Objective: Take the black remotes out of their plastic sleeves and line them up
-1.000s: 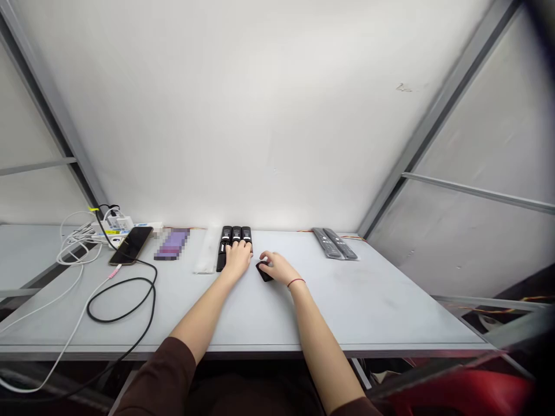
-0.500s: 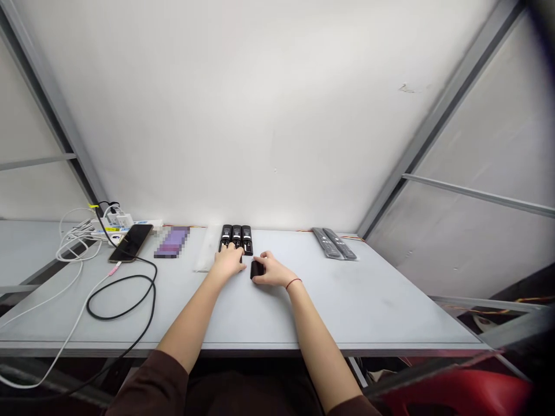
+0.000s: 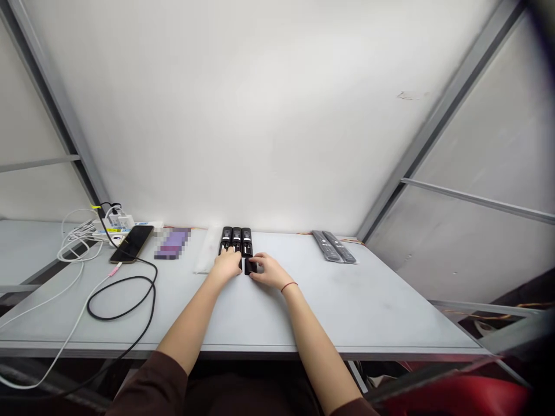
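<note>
Three black remote controls (image 3: 236, 236) lie side by side, backs up, near the wall, their battery compartments uncovered. My left hand (image 3: 228, 264) rests with bent fingers over their near ends. Beside its thumb shows the edge of a dark piece (image 3: 240, 266), mostly hidden, that looks like a battery cover. My right hand (image 3: 269, 271) grips a black battery cover (image 3: 248, 266) between thumb and fingers. That cover lies on the table just below the rightmost remote, with a narrow gap to the left hand's dark piece.
Two bagged remote controls (image 3: 333, 247) lie at the back right. A clear plastic bag (image 3: 207, 254) is left of the open remotes. Further left are a purple pixelated object (image 3: 173, 242), a phone (image 3: 132, 243), a power strip (image 3: 150, 224) and looped cables (image 3: 121, 277). A wall (image 3: 277, 144) closes the back.
My right hand has slid the battery cover left, closer to my left hand and under the rightmost remote. My left hand has barely moved.
</note>
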The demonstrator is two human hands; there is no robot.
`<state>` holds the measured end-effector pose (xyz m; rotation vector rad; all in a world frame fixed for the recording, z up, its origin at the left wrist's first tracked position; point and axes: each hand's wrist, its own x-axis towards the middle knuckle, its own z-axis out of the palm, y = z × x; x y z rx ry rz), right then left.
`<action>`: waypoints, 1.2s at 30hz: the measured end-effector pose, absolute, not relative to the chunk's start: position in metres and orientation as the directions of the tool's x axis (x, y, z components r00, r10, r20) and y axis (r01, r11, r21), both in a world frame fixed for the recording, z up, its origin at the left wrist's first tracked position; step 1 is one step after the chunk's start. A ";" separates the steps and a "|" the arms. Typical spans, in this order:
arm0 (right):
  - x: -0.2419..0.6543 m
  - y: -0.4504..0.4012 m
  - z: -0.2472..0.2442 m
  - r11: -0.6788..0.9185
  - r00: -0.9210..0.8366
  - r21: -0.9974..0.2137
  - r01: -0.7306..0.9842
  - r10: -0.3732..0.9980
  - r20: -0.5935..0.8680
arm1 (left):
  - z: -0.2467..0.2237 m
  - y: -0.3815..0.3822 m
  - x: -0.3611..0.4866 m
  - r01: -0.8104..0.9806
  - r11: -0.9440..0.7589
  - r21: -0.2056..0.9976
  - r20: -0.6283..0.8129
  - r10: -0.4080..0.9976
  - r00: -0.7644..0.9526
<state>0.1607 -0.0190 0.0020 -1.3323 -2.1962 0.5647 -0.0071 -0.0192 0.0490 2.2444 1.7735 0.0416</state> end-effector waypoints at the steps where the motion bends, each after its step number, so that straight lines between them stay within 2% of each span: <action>1: 0.160 -0.019 0.002 0.450 -0.404 -0.583 0.677 0.889 0.217 | 0.050 -0.020 -0.007 0.949 -0.207 0.237 -0.149 0.958 0.246; 11: 0.155 -0.019 0.000 0.457 -0.352 -0.576 0.677 0.889 0.292 | 0.050 -0.019 -0.007 0.945 -0.218 0.243 -0.148 0.955 0.258; 13: 0.159 -0.017 0.001 0.411 -0.299 -0.594 0.691 0.911 0.283 | 0.050 -0.019 -0.007 0.950 -0.209 0.234 -0.160 0.955 0.250; 15: 0.170 -0.012 0.005 0.310 -0.168 -0.623 0.718 0.946 0.277 | 0.051 -0.019 -0.007 0.954 -0.202 0.222 -0.168 0.956 0.241; 18: 0.201 0.003 0.016 0.063 0.156 -0.649 0.758 0.949 0.274 | 0.053 -0.021 -0.007 0.954 -0.205 0.218 -0.144 0.960 0.239; 21: 0.239 0.017 0.025 -0.217 0.489 -0.642 0.735 0.825 0.282 | 0.055 -0.023 -0.006 0.943 -0.229 0.241 -0.098 0.961 0.258; 24: 0.271 0.020 0.024 -0.406 0.670 -0.627 0.665 0.694 0.262 | 0.057 -0.024 -0.005 0.935 -0.240 0.261 -0.054 0.964 0.262; 27: 0.291 0.011 0.013 -0.479 0.723 -0.621 0.620 0.656 0.216 | 0.059 -0.024 -0.005 0.934 -0.227 0.276 -0.017 0.971 0.240; 30: 0.300 0.004 0.004 -0.482 0.733 -0.649 0.589 0.657 0.178 | 0.059 -0.022 -0.005 0.930 -0.215 0.298 0.008 0.975 0.223; 33: 0.303 0.004 0.006 -0.463 0.734 -0.723 0.513 0.673 0.090 | 0.056 -0.020 -0.005 0.923 -0.219 0.317 0.023 0.974 0.223; 36: 0.299 0.009 0.018 -0.385 0.651 -0.835 0.392 0.757 -0.043 | 0.052 -0.016 -0.006 0.908 -0.232 0.349 0.046 0.972 0.231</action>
